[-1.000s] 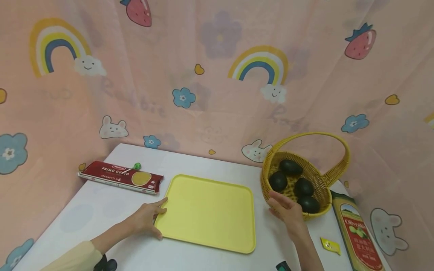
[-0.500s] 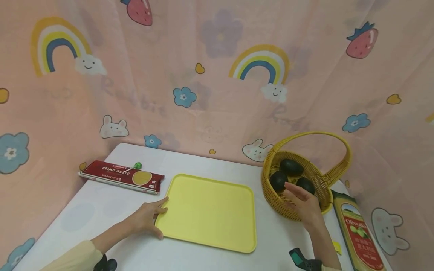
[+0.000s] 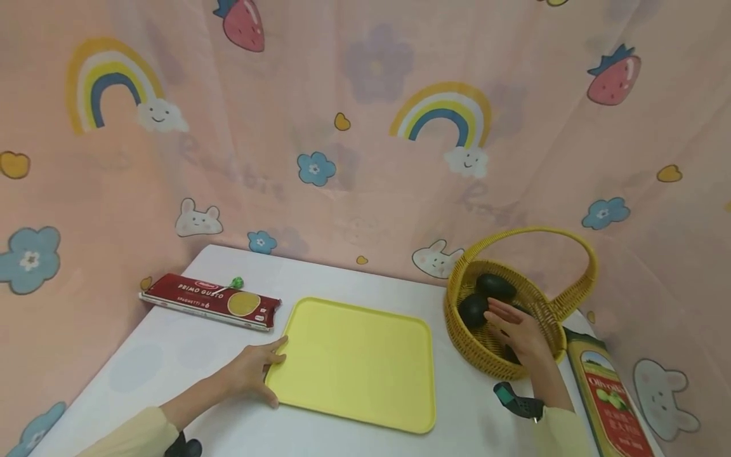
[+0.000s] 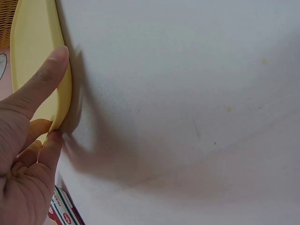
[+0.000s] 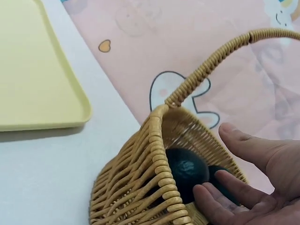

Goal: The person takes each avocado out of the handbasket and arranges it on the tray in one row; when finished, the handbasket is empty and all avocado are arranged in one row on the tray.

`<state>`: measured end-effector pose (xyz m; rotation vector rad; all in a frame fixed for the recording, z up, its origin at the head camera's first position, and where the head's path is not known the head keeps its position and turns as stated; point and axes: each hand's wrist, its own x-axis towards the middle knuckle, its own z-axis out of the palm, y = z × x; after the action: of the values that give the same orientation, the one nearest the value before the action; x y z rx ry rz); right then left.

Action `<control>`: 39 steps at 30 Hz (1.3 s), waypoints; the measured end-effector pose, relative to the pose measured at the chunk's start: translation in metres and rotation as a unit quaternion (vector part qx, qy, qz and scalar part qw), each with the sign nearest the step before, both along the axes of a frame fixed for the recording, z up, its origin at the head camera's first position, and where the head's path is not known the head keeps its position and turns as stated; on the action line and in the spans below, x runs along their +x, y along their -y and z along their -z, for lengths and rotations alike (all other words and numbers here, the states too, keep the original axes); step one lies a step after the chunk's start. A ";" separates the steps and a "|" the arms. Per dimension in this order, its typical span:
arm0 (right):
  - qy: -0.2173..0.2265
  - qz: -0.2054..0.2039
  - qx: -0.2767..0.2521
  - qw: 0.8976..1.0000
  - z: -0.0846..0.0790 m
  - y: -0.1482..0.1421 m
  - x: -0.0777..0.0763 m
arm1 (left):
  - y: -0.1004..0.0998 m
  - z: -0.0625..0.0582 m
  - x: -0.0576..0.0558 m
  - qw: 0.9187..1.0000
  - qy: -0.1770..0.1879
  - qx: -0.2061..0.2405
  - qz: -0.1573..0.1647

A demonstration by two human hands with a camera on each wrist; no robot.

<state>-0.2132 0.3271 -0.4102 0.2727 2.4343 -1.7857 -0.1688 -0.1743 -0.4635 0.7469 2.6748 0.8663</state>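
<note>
My left hand (image 3: 245,376) holds the left edge of a yellow rectangular tray (image 3: 354,368) that lies on the white table. In the left wrist view, the thumb lies over the tray's rim and the fingers pinch it lower down. At the right, my right hand (image 3: 518,333) reaches into a yellow wicker basket (image 3: 476,357) with a tall arched handle. Dark green avocados (image 3: 495,287) lie inside; the hand hides some of them. Seen from the right wrist, its fingers are spread loosely with the fingertips right by an avocado (image 5: 186,166), and the thumb stands apart.
A red spaghetti packet (image 3: 208,303) lies at the back left, with a green-topped lollipop (image 3: 237,283) on its far edge. Right of the basket is an Olivoilà pack (image 3: 611,400). A pink patterned cloth (image 3: 365,190) hangs behind the table.
My right hand has moved from the basket's near left rim to over its inside, covering the nearer avocados. The left hand keeps its hold on the tray. The head view has shifted slightly.
</note>
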 end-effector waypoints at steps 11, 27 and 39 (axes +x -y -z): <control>0.040 -0.021 -0.033 0.998 0.004 -0.007 -0.023 | 0.000 -0.001 0.000 1.000 -0.015 0.003 0.016; 0.044 -0.057 -0.039 0.997 0.024 -0.015 -0.029 | 0.001 0.003 -0.003 1.000 0.005 -0.001 -0.004; 0.017 -0.063 -0.061 0.996 0.029 -0.016 -0.023 | 0.001 0.002 -0.002 1.000 -0.020 -0.015 0.010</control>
<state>-0.2365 0.3434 -0.4390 0.1339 2.2535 -1.8487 -0.1705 -0.1752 -0.4659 0.7909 2.7036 0.8139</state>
